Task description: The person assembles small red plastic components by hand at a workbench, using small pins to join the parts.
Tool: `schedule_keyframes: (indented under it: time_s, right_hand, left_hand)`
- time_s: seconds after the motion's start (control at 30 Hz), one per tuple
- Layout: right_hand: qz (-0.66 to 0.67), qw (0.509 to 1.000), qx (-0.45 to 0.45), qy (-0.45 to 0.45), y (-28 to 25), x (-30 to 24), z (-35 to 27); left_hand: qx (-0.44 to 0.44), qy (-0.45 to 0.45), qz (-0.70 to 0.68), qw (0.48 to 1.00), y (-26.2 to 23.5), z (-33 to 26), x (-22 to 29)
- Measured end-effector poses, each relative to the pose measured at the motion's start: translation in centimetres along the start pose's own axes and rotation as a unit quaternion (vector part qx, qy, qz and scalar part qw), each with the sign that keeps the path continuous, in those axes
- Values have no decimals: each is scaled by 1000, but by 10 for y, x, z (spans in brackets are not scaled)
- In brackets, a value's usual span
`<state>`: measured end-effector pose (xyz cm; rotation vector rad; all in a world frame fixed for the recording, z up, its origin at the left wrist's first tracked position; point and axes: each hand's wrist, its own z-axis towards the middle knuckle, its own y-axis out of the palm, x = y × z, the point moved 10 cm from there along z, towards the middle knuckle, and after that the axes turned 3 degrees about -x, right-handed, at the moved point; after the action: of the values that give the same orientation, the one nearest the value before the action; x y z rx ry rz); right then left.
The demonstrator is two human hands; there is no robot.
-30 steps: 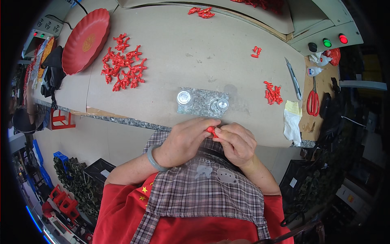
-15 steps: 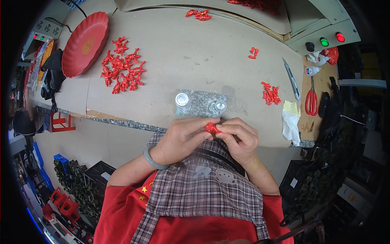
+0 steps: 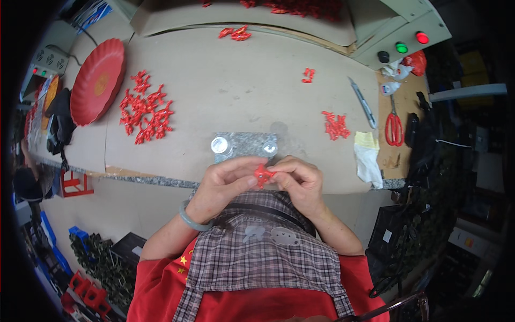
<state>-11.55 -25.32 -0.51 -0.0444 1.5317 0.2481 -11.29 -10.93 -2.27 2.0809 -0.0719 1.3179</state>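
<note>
The figure, likely light, stiff, best held mid-body, is pinched narrowly by left hand and right hand.

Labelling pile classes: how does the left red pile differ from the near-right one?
Size: the left pile spreads wider than the near-right pile.
Shape: the left pile's pieces branch, limb-like; the near-right pile's are small and slim.
Place: the left pile lies near the red dish, the near-right pile near the utility knife.
Both are red and lie on the tabletop.
</note>
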Motion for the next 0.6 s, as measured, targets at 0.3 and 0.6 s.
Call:
schedule_keyframes:
  time_s: [0.3, 0.6]
  right_hand:
    - [-466, 864, 51, -181, -27, -70, 19]
    - [-656, 733, 151, -97, -91, -69, 61]
  left_hand:
    - [-30, -9, -32, 999, -2, -2, -4]
    - [-28, 18, -56, 998, 7, 1, 3]
